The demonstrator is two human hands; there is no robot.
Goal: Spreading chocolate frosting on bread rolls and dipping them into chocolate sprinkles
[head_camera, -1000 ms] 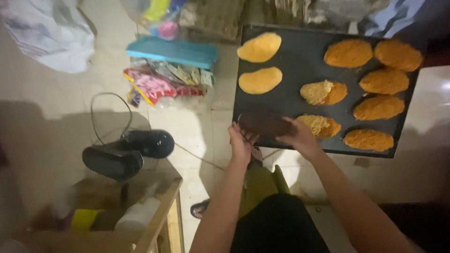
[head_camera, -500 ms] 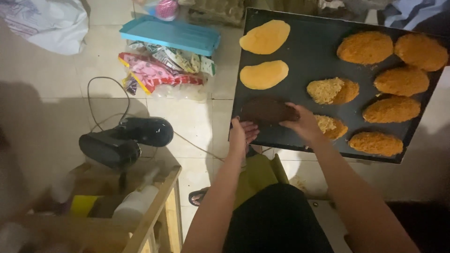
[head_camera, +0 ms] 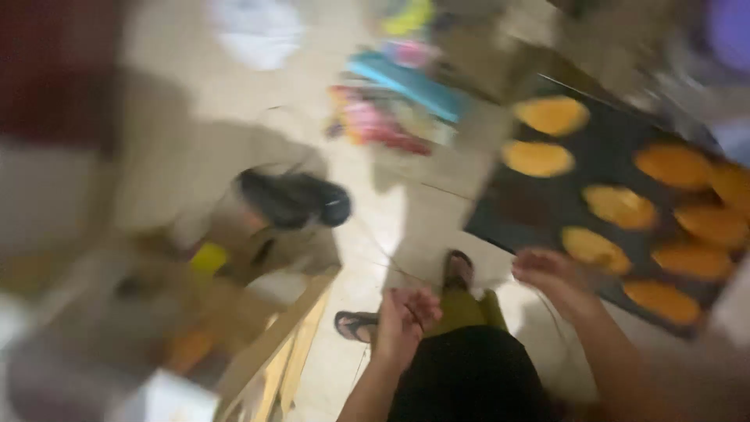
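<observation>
I see the dark tray of orange patties just beyond my right hand; left hand nearer me, both loosely curled, empty.

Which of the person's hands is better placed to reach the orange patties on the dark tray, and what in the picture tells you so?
Probably the right hand. It hovers at the near edge of the dark tray, beside the closest orange patties. The left hand sits farther off, above the floor near the person's feet. The picture is blurred.
</observation>
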